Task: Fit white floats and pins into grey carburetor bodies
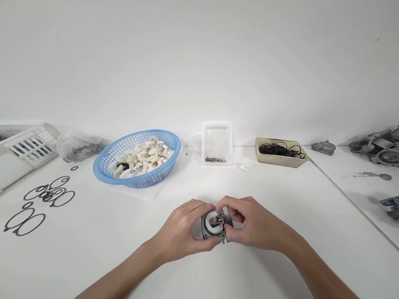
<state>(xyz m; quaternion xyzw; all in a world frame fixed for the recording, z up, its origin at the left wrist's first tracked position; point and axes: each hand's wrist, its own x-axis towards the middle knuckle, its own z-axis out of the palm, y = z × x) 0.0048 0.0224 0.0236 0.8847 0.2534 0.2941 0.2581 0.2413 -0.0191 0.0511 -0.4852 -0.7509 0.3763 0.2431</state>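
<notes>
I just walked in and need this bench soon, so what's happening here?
A person holds a small grey metal part over the white table. The left hand cups it while the right hand pinches at its top. A blue basket of white pieces sits behind, with loose black rings lying to the left.

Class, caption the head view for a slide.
Left hand and right hand hold a grey metal part; blue basket behind.
</notes>
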